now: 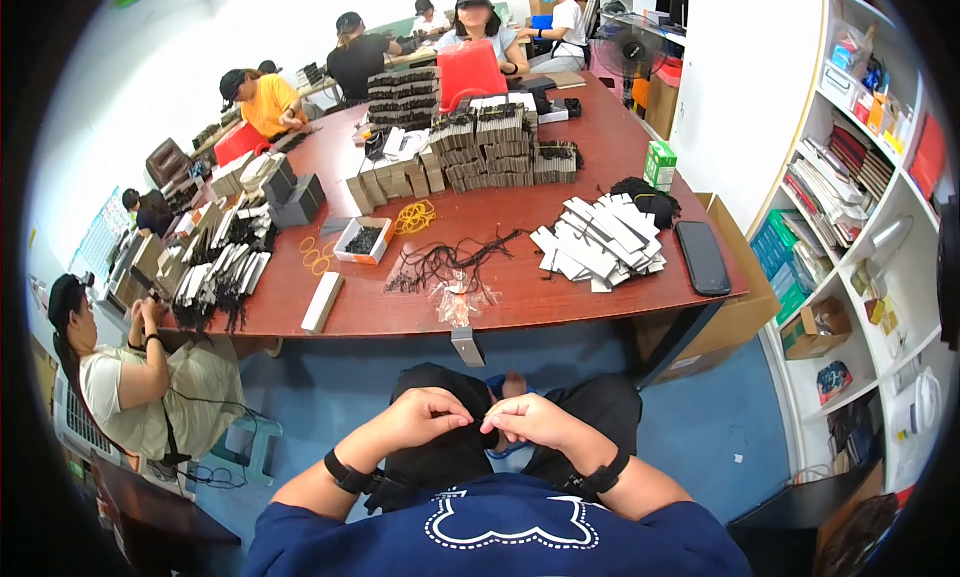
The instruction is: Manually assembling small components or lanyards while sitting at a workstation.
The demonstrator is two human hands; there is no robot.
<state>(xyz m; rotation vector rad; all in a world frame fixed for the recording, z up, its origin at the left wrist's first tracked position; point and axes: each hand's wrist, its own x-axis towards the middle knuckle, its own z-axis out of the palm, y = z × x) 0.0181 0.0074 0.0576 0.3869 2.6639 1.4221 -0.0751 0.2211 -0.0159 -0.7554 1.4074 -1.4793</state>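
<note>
Over my lap, my left hand (432,417) and my right hand (535,422) are held close together, fingertips almost meeting. Both are closed in a pinch; whatever lies between the fingers is too small to make out. Just beyond them, a small grey block (467,347) sticks out over the table's near edge. Behind it lie clear plastic scraps (462,299) and a loose tangle of black cords (465,262). A long white bar (321,303) lies to the left, and a heap of white card strips (600,242) with black cords is to the right.
On the red-brown table (560,312) are a tray of small black pieces (364,241), yellow rubber bands (415,216), stacked card bundles (485,147), a green box (660,165) and a black phone (703,259). A co-worker (120,367) sits left; shelves (850,237) stand right.
</note>
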